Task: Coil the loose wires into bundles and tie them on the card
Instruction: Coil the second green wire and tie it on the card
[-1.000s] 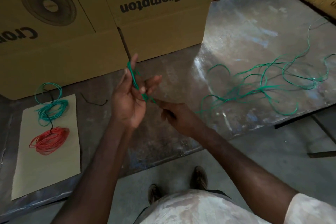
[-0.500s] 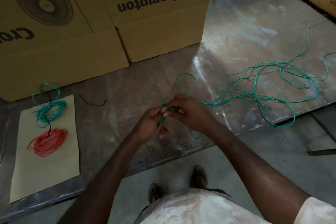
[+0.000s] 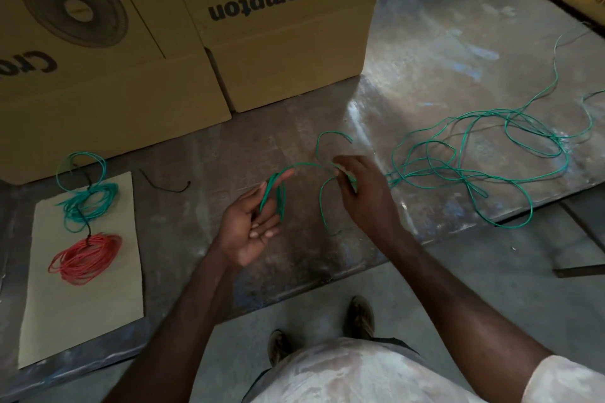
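On the pale card (image 3: 82, 298) at the left lie two tied bundles — a teal coil (image 3: 89, 206) above a red coil (image 3: 85, 258). The left hand (image 3: 250, 229), palm up with fingers loosely curled, holds a few loops of thin green wire (image 3: 471, 177). The right hand (image 3: 363, 193) pinches the same strand — its slack sprawls in tangled curves over the scuffed metal worktop (image 3: 425, 75).

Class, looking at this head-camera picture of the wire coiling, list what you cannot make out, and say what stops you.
- Loose green wire: its far end runs off the head view's right edge.
- Right hand: seen from the back, so its grip on the wire is hidden.
- Left cardboard box: lettering cut off by the left edge.
- Green bundle on the card: its tie is too small to judge.
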